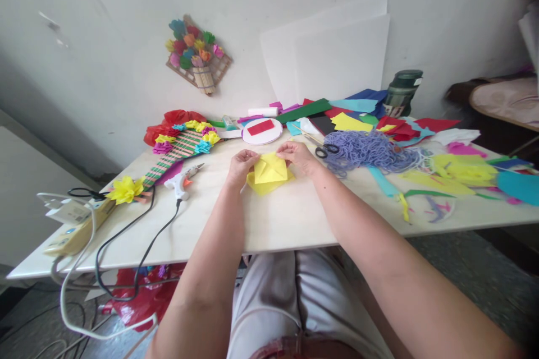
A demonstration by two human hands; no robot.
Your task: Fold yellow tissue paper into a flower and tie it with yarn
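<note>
Between my two hands is a small yellow paper square with crease lines, held by its upper corners above the table. My left hand pinches its left edge, and my right hand pinches the top right corner. Directly beneath lies another yellow paper piece, partly hidden by the square. Black-handled scissors rest just right of my right hand, beside a heap of purple yarn. To the left of my left hand, a white glue gun lies on its side with its cord attached.
A striped woven piece with paper flowers lies at the left, near a power strip. A white oval with a red strip is behind my hands. Coloured paper scraps cover the right side; a dark green bottle stands at the back.
</note>
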